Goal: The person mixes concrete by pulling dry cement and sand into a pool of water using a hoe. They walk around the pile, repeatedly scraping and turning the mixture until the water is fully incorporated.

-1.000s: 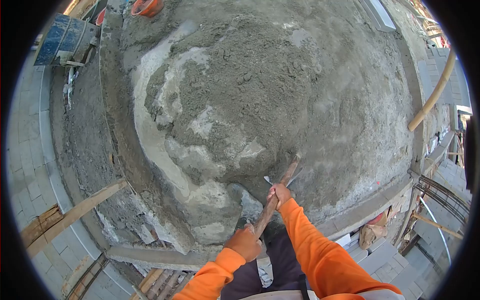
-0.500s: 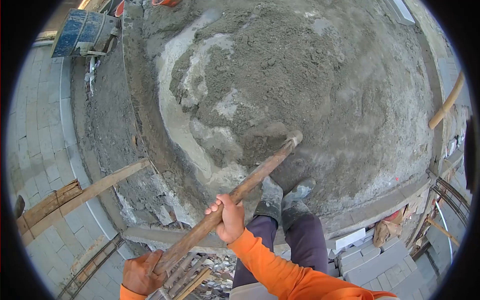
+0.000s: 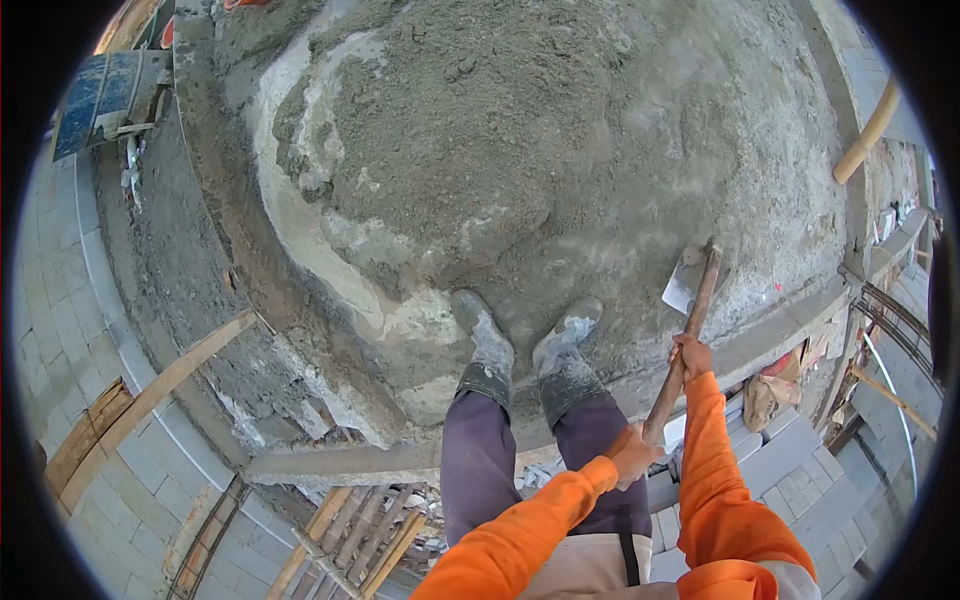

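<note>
- Head view, left hand: bare, closed round the lower end of a wooden handle, near the person's knee.
- Head view, right hand: bare, wrapped about the same handle, farther up and nearer the blade.
- Long-handled hoe: gripped by both hands; located right of the boots, slanting up and slightly right. Pale metal blade at the far end, over the grey ground; contact with the ground cannot be told.
- Heap of grey mix: broad, crumbly, ahead of the boots and left of the hoe; paler band along its left side.
- Rubber boots: one pair, smeared grey, at the near edge of the heap; dark purple trousers above.
- Blue drum: upper left.
- Bamboo pole: upper right.
- Timber: lower left, slanting.
- Brown bag: beyond the low ledge, right, near grey blocks.
</note>
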Available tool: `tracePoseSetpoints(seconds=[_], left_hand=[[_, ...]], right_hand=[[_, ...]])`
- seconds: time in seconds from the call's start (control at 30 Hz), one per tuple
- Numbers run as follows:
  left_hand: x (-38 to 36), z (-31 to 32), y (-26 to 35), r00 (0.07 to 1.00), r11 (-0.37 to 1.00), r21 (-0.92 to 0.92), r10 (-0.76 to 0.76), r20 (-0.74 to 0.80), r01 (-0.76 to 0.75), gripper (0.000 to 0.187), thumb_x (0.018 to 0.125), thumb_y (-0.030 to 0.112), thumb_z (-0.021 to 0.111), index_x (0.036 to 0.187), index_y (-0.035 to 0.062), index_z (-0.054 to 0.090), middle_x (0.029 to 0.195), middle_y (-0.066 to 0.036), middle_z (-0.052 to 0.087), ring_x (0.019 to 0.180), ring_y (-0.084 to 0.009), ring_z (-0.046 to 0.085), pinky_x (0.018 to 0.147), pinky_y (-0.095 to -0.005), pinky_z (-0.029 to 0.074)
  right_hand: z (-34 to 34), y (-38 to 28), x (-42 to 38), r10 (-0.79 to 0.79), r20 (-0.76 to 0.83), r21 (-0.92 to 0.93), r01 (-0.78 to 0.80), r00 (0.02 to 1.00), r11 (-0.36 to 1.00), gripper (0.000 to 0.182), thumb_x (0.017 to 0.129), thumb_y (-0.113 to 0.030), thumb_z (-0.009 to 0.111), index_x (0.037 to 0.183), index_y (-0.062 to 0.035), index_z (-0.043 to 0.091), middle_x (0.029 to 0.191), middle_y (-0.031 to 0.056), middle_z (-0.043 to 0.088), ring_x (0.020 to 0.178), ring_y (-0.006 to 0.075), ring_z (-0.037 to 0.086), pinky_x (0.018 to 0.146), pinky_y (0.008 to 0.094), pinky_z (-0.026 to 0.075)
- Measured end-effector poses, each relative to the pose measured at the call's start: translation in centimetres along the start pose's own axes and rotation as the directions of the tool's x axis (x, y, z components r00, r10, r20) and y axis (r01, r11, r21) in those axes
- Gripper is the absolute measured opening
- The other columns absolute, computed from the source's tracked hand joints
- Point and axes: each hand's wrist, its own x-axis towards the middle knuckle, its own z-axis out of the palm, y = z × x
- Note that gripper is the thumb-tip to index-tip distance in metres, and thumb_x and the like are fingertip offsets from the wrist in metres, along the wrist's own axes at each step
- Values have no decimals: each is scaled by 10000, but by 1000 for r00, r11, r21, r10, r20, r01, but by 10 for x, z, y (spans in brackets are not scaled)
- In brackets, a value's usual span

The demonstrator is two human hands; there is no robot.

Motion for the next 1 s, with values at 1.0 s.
tracePoseSetpoints(seconds=[1.0], left_hand=[[-305,-372,102,930,405,873,123,-347,272,305,753,158,665,953,-30,534,840,-279,633,829,-460,623,740,-472,507]], right_hand=[[450,152,-266,238,507,612,-540,828,577,169,828,-56,541,721,-115,424,591,-42,374,460,71,395,457,258,393]])
